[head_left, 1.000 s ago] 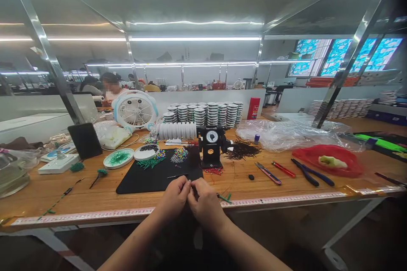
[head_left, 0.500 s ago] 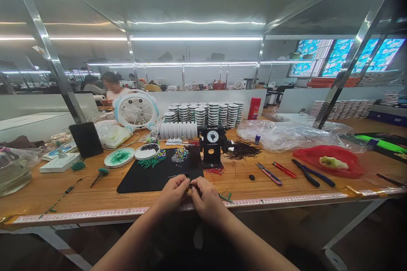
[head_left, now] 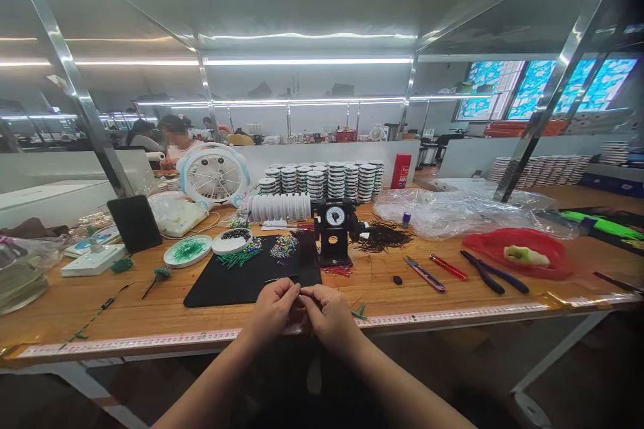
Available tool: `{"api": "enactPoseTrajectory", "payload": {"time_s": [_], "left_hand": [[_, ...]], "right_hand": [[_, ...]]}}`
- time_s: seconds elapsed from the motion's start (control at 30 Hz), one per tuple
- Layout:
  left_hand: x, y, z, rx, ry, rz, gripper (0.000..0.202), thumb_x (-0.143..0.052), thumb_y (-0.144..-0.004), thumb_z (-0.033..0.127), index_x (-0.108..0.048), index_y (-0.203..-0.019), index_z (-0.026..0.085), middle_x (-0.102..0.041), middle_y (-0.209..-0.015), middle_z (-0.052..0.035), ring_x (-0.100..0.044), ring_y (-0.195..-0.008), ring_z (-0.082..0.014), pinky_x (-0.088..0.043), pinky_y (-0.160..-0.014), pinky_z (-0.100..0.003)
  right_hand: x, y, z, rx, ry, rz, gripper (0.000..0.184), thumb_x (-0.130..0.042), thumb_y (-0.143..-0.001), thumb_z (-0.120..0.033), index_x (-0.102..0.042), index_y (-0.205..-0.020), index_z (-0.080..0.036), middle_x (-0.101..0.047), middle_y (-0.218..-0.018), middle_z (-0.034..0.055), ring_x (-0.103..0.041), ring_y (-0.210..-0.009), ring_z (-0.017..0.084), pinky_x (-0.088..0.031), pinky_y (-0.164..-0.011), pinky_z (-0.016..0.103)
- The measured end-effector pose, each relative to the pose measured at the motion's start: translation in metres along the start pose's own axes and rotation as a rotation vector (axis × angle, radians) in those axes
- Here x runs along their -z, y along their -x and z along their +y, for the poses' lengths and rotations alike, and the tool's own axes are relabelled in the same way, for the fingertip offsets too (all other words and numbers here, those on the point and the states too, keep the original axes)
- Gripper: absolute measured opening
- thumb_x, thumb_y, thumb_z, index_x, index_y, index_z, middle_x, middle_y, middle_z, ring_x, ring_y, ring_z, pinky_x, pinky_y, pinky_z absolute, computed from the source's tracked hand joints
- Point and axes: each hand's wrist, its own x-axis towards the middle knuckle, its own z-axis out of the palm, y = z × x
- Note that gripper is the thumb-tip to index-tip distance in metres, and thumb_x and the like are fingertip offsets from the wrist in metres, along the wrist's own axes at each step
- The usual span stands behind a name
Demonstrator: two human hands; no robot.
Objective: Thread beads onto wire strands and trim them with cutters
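Observation:
My left hand point(head_left: 274, 308) and my right hand point(head_left: 329, 314) meet at the table's front edge, fingers pinched together tip to tip. Whatever lies between the fingertips is too small and too covered to name. Just beyond them is a black mat point(head_left: 221, 287) bearing a pile of coloured beads point(head_left: 284, 246), green tube pieces point(head_left: 236, 259) and a white dish point(head_left: 221, 246) of black beads. A black device with a round dial point(head_left: 335, 231) and a row of white spools stands behind my hands. Short green pieces point(head_left: 360, 312) lie right of my right hand.
Scissors point(head_left: 425, 273), a red pen point(head_left: 447, 267) and dark-handled pliers point(head_left: 490, 271) lie to the right, near a red plastic bag point(head_left: 543, 261). Leftward are a dish of green bits point(head_left: 188, 251) and a white fan point(head_left: 215, 174). Stacked spools point(head_left: 316, 181) line the back. People sit in the background.
Both hands stay pinched together at the table edge, with the fingers shifting only slightly. The whole view has moved a little.

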Motion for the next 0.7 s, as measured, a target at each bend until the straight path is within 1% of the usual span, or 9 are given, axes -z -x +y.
{"api": "enactPoseTrajectory", "payload": {"time_s": [0.07,0.17,0.3,0.4,0.57,0.7], "left_hand": [[-0.0009,0.0016,0.0011,-0.016,-0.03,0.013,0.033,-0.045,-0.08,0.041,-0.044,-0.055,0.019,-0.044,-0.056,0.0029,-0.039,-0.057,-0.014,-0.029,-0.055,-0.026],[-0.0019,0.0032,0.0021,-0.037,-0.07,0.028,0.033,-0.043,-0.081,0.039,-0.04,-0.053,0.02,-0.04,-0.055,0.0032,-0.038,-0.057,-0.0144,-0.027,-0.055,-0.026],[-0.0024,0.0023,0.0017,-0.047,-0.102,0.028,0.034,-0.041,-0.081,0.038,-0.033,-0.052,0.021,-0.037,-0.054,0.0037,-0.036,-0.057,-0.0146,-0.027,-0.055,-0.026],[-0.0027,0.0019,0.0013,-0.045,-0.125,0.014,0.034,-0.039,-0.081,0.038,-0.031,-0.052,0.021,-0.036,-0.053,0.0037,-0.036,-0.056,-0.0148,-0.025,-0.054,-0.027],[-0.0032,0.0044,0.0025,-0.048,-0.173,-0.003,0.033,-0.039,-0.081,0.035,-0.03,-0.053,0.021,-0.035,-0.053,0.0039,-0.034,-0.055,-0.0146,-0.022,-0.053,-0.028],[-0.0037,0.0037,0.0033,-0.056,-0.189,-0.016,0.032,-0.038,-0.082,0.036,-0.03,-0.054,0.022,-0.035,-0.053,0.0038,-0.034,-0.055,-0.0147,-0.023,-0.053,-0.028]], "right_hand": [[0.0,-0.0005,0.0005,0.024,0.034,-0.007,0.02,-0.045,-0.086,-0.017,-0.063,-0.077,-0.018,-0.063,-0.071,0.0022,-0.056,-0.068,0.014,-0.038,-0.062,0.024],[0.0,-0.0011,0.0008,0.065,0.094,-0.008,0.022,-0.043,-0.087,-0.015,-0.061,-0.073,-0.017,-0.061,-0.069,0.0016,-0.054,-0.065,0.013,-0.037,-0.061,0.023],[-0.0011,-0.0012,0.0031,0.113,0.182,-0.033,0.022,-0.041,-0.087,-0.013,-0.058,-0.074,-0.017,-0.06,-0.07,0.0021,-0.054,-0.066,0.014,-0.037,-0.061,0.024],[-0.0035,0.0004,0.0066,0.157,0.276,-0.035,0.02,-0.04,-0.086,-0.012,-0.057,-0.075,-0.016,-0.059,-0.071,0.0033,-0.053,-0.067,0.015,-0.038,-0.062,0.025],[-0.008,0.0035,0.0093,0.149,0.327,-0.007,0.01,-0.049,-0.08,-0.011,-0.055,-0.074,-0.016,-0.056,-0.071,0.0027,-0.052,-0.066,0.014,-0.036,-0.06,0.024],[-0.0098,0.0033,0.0078,0.133,0.33,0.018,0.012,-0.047,-0.081,-0.014,-0.052,-0.07,-0.016,-0.054,-0.068,0.0017,-0.05,-0.063,0.013,-0.035,-0.059,0.024]]}}
